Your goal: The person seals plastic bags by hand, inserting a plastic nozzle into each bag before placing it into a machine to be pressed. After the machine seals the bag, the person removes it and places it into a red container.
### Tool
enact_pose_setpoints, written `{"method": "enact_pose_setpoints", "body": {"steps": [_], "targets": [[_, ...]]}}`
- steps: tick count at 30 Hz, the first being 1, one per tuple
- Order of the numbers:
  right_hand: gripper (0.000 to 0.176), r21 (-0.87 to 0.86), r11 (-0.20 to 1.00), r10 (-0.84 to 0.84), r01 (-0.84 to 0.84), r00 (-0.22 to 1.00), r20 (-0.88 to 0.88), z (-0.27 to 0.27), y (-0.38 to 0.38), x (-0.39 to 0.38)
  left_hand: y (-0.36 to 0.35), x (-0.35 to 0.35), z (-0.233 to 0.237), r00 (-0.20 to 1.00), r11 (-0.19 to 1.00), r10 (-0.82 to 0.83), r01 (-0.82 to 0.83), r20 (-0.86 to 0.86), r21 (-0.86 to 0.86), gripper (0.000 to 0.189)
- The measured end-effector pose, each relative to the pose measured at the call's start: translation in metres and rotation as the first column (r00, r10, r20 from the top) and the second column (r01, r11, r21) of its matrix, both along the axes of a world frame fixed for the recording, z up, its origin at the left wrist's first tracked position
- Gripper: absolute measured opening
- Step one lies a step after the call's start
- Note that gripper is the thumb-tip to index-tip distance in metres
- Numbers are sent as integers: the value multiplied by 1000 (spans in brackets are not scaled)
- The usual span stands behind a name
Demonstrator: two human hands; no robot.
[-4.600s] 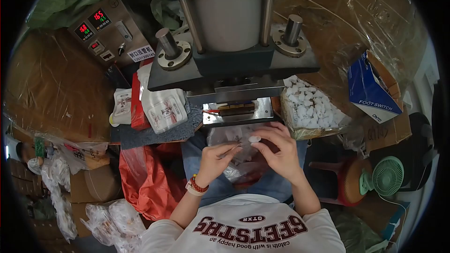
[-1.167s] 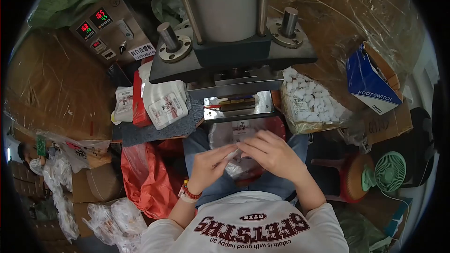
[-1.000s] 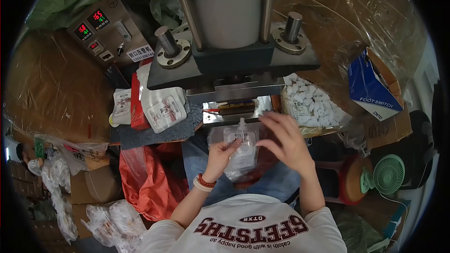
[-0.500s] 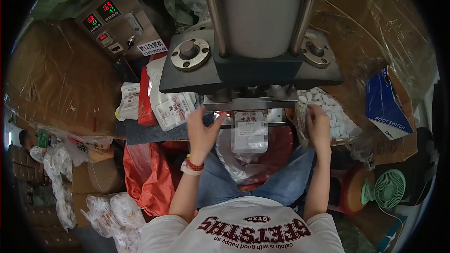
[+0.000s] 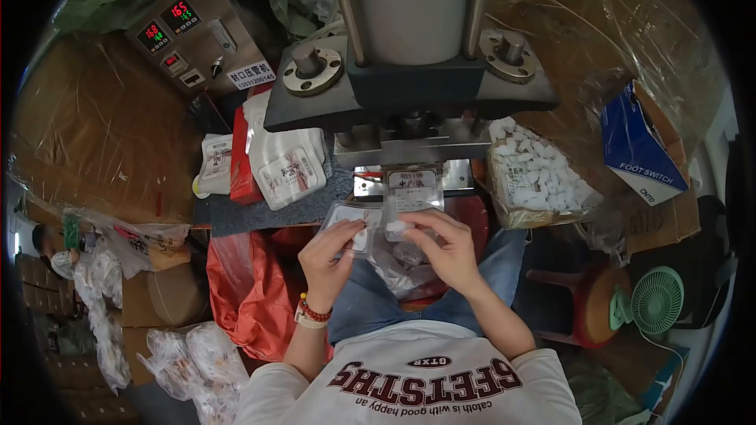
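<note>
My left hand (image 5: 327, 260) pinches a clear, flat plastic pouch (image 5: 368, 224) with a printed label, in front of the press. Beside it, my right hand (image 5: 447, 248) has thumb and fingers closed on a small white plastic piece (image 5: 395, 227), right at the pouch's edge. Another printed pouch (image 5: 415, 189) hangs at the press's lower metal bar (image 5: 457, 175), partly behind my right fingers. Above both hands stands the heavy press (image 5: 413, 86) with its metal jaw (image 5: 417, 148).
An open carton of small white pieces (image 5: 543, 173) stands right of the press. Stacked printed pouches (image 5: 291, 173) lie on the left by a red box (image 5: 246, 161). Farther out are a control panel (image 5: 197, 31), a blue foot-switch box (image 5: 642, 145) and a green fan (image 5: 657, 299).
My left hand has come back from the stacked pouches holding one. My right hand has moved from the carton to the middle with a small white piece. The view has shifted slightly.
</note>
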State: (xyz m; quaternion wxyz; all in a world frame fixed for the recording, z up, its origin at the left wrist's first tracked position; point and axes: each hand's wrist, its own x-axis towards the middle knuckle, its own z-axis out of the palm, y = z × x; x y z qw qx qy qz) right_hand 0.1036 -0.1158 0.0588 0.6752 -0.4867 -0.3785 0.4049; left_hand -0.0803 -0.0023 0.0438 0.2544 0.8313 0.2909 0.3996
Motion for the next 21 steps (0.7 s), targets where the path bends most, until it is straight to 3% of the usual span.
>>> {"method": "enact_pose_setpoints", "body": {"steps": [1, 2, 3, 5, 6, 8, 9, 11, 12, 13, 15, 16, 18, 19, 21], "targets": [[31, 111, 994, -56, 13, 918, 393, -3, 2, 2, -5, 2, 7, 999, 995, -8, 14, -54, 97, 34], [33, 216, 976, -143, -22, 685, 715, -4, 2, 3, -9, 3, 14, 994, 981, -9, 29, -107, 193, 33], [33, 219, 975, -145, -23, 682, 717, 1, -1, 6, -13, 3, 22, 995, 980, -7, 28, -104, 196, 33], [37, 216, 966, -153, -145, 353, 923, 20, -11, 14, -19, 4, 35, 975, 980, -152, 171, -163, 105, 24], [37, 218, 966, -158, -139, 348, 924, 30, -13, 15, -21, 7, 33, 974, 978, -158, 177, -159, 108, 24], [36, 248, 967, -212, -65, 343, 915, 45, -12, 18, -27, 17, 20, 971, 949, -236, 241, 45, -206, 15], [36, 249, 966, -215, -61, 340, 916, 45, -12, 23, -25, 24, 7, 969, 948, -242, 246, 47, -203, 15], [37, 241, 961, -274, 133, 541, 795, 44, -17, 40, -20, 38, -25, 966, 700, -254, 152, -44, -697, 18], [33, 221, 955, -295, 197, 567, 769, 43, -21, 53, -15, 47, -30, 967, 537, -253, 169, 32, -826, 21], [30, 190, 942, -317, 275, 558, 767, 42, -25, 68, -12, 58, -26, 966, 536, -255, 172, 36, -827, 21], [28, 109, 884, -357, 455, 505, 786, 39, -29, 97, -5, 77, -15, 916, 263, -30, 394, 401, -881, 21], [28, 106, 884, -354, 454, 506, 787, 35, -23, 110, 4, 83, -21, 902, 219, 1, 421, 432, -880, 20], [30, 165, 750, -305, 640, 115, 945, 16, -8, 135, 18, 93, -27, 888, 230, 27, 442, 460, -867, 20], [29, 100, 708, -212, 699, 76, 974, -12, -2, 147, 22, 97, -29, 871, 243, 48, 464, 488, -852, 21], [28, 23, 745, -138, 666, 120, 983, -27, 3, 149, 25, 101, -29, 870, 253, 79, 455, 487, -854, 22]]}}
